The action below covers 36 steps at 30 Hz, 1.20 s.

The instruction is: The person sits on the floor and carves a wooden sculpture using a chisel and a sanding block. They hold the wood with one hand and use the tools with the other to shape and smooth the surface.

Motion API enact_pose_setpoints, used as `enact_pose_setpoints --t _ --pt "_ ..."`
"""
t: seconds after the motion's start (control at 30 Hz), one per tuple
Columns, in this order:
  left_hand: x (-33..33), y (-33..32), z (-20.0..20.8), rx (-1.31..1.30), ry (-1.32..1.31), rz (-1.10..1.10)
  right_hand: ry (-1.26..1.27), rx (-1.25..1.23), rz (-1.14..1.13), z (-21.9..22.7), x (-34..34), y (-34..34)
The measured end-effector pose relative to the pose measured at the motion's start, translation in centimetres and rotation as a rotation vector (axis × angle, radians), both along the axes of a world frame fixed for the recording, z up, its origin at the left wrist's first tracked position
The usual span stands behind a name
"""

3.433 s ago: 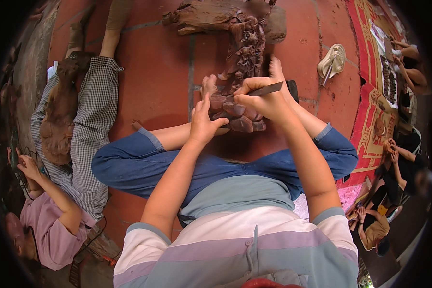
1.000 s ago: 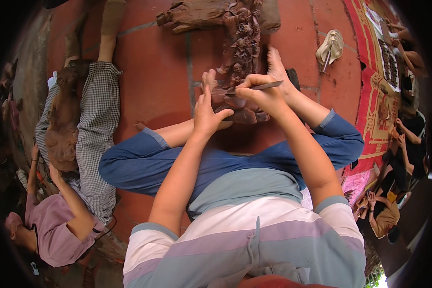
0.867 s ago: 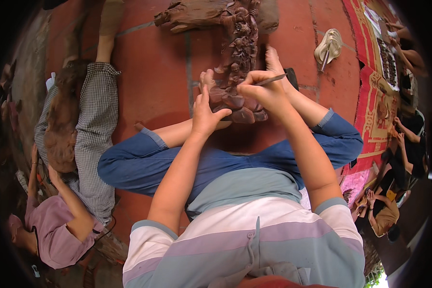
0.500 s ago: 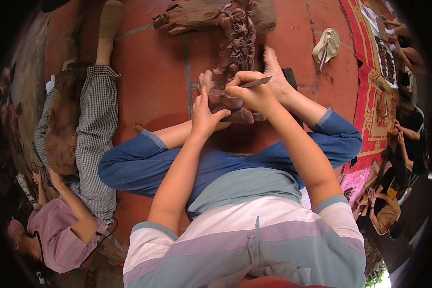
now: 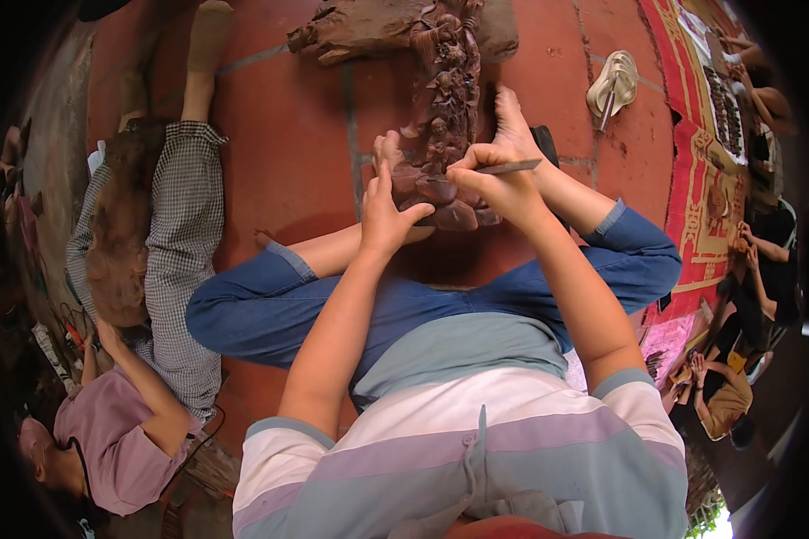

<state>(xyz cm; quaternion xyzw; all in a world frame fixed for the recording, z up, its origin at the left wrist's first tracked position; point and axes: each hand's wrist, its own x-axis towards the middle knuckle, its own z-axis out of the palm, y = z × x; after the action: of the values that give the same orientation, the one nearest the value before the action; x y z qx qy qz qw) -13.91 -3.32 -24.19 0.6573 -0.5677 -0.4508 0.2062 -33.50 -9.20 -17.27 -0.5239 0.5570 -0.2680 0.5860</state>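
Note:
A dark reddish-brown wood carving (image 5: 444, 81) with small figures cut into it lies between my bare feet, its rounded base (image 5: 455, 214) toward me. My left hand (image 5: 388, 216) is at the left of that base, fingers stretched and thumb apart, the thumb reaching the wood. Pinched in my right hand (image 5: 502, 184) is a thin, flat carving tool (image 5: 514, 166), its dark shaft sticking out to the right. That hand is at the right side of the carving, just above the base. The tool's working end is hidden behind my fingers.
The carving's far part rests against a rough log (image 5: 360, 34). A pale sandal (image 5: 617, 79) with a narrow tool on it lies to the right on the tiled floor. A red patterned mat (image 5: 692, 193) runs beyond it. Co-workers sit at left, with another large carving (image 5: 117, 242), and at right.
My right hand has shifted a little to the right with the carving tool, uncovering more of the carving's lower figure. My left hand stays almost where it was.

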Motion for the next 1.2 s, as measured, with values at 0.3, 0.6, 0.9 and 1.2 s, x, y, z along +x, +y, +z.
enact_pose_setpoints --t 0.3,0.6,0.9,1.2 --pt "0.0 0.2 -1.0 -0.055 0.024 0.022 0.063 -0.046 0.044 0.9 0.9 -0.2" --pt "0.0 0.2 -0.5 -0.039 0.014 0.021 0.041 0.080 0.027 1.5 0.5 -0.6" --pt "0.1 0.1 -0.5 -0.055 0.010 0.003 0.075 0.071 0.034 1.2 0.7 -0.6" --pt "0.0 0.0 0.0 -0.014 0.003 -0.008 0.018 0.131 0.077 2.8 -0.2 -0.7"
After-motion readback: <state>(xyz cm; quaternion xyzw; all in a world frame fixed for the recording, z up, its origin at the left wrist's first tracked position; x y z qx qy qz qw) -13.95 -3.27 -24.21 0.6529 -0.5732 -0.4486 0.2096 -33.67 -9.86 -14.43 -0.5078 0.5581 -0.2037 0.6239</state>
